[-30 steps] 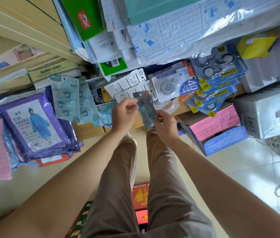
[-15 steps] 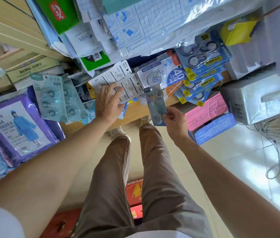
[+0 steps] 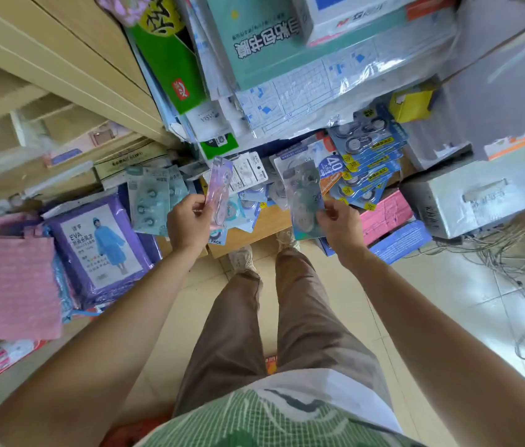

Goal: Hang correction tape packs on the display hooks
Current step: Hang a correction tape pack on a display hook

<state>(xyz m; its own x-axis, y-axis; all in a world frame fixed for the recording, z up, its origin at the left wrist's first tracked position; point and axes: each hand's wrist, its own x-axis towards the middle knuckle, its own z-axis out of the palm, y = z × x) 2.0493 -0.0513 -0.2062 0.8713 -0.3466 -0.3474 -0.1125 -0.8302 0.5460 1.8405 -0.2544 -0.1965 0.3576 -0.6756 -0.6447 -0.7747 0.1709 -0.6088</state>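
My left hand [image 3: 188,222] pinches a pink-lilac correction tape pack [image 3: 219,188] by its lower edge and holds it upright in front of the display. My right hand [image 3: 338,224] grips a grey-blue correction tape pack [image 3: 304,196] by its right edge, also upright. Behind both packs hang more tape packs: teal ones [image 3: 148,201] to the left, white-backed ones [image 3: 248,174] in the middle, a "40" pack [image 3: 329,166] and blue-and-yellow ones [image 3: 370,156] to the right. The hooks themselves are hidden behind the hanging packs.
Purple raincoat packs [image 3: 100,250] and a pink bag [image 3: 9,285] hang at the left. A pink and blue box [image 3: 390,227] and a white box [image 3: 474,195] stand at the right, with loose cables [image 3: 512,253] on the tiled floor. My legs [image 3: 271,317] stand below.
My left hand has taken a pink-lilac pack from the display and now holds it up. My right hand has lifted its grey-blue pack higher. The view tilted upward.
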